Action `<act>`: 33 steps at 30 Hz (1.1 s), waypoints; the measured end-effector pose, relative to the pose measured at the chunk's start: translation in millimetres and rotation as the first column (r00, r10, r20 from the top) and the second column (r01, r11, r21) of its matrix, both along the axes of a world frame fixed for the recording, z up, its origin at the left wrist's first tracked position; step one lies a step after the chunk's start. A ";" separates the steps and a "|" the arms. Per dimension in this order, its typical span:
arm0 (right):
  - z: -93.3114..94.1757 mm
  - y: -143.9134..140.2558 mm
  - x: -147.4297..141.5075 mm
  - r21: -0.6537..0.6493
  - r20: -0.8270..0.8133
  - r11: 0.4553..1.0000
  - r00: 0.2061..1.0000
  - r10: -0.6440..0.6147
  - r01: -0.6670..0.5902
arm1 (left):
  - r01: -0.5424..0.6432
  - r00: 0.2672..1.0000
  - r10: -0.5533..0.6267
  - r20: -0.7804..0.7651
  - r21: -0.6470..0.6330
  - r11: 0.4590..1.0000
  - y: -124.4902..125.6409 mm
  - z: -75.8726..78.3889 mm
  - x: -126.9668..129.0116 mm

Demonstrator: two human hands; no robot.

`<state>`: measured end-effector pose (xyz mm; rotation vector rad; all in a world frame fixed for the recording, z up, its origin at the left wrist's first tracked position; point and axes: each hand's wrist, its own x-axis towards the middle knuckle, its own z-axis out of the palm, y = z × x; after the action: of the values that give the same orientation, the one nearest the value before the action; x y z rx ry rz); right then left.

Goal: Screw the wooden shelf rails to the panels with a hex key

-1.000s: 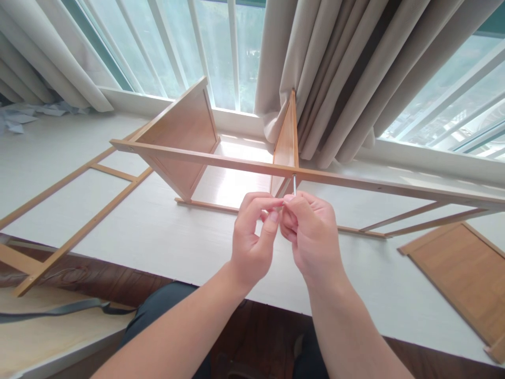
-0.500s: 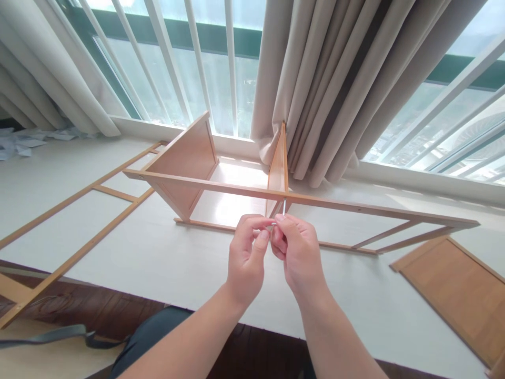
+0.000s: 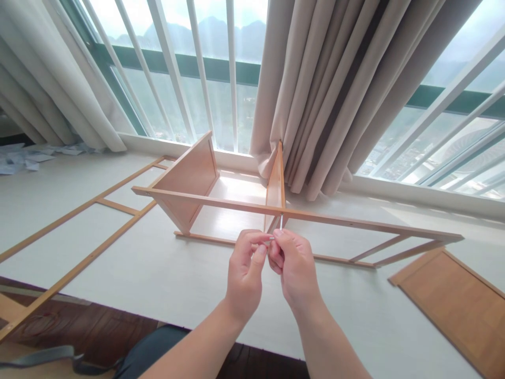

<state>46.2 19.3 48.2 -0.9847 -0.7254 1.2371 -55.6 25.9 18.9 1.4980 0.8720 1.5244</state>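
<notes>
A thin metal hex key (image 3: 281,221) reaches from my fingers to the near rail (image 3: 232,203) of a wooden shelf frame, its tip at the joint with an upright panel (image 3: 276,181). My right hand (image 3: 295,266) is closed round the key just below the rail. Thumb and index finger of my left hand (image 3: 245,273) pinch close to the key's bent end, which shows between the two hands. Another wooden panel (image 3: 185,176) stands at the frame's left part. The fastener under the key's tip is too small to make out.
A ladder-like wooden frame (image 3: 84,263) lies on the left of the white surface (image 3: 158,289). A loose wooden panel (image 3: 453,295) rests at the right. Curtains (image 3: 323,95) hang behind, touching the upright panel. Scattered white papers (image 3: 27,158) lie at the far left.
The view has tilted upward, so the scene sits lower in the picture. Both hands keep nearly the same grip at the key, which still meets the rail.
</notes>
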 end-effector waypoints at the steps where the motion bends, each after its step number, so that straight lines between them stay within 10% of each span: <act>1: 0.2 -0.1 0.0 0.003 -0.001 1.000 1.000 0.002 -0.002 | -0.001 1.000 0.001 -0.002 -0.001 1.000 0.0 -0.1 0.0; 22: -5.1 -3.6 7.0 0.060 0.355 0.995 0.930 -0.098 0.082 | 0.021 0.998 -0.019 -0.060 0.039 0.999 -2.8 -3.0 1.3; 33: 7.2 -6.9 10.8 0.111 0.715 0.974 0.665 -0.216 0.197 | 0.060 0.995 -0.056 -0.079 0.047 0.997 -2.3 -5.3 3.0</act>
<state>57.1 12.4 55.4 -1.5207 -1.1985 0.5939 -52.7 23.6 13.6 1.6141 0.8339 1.4636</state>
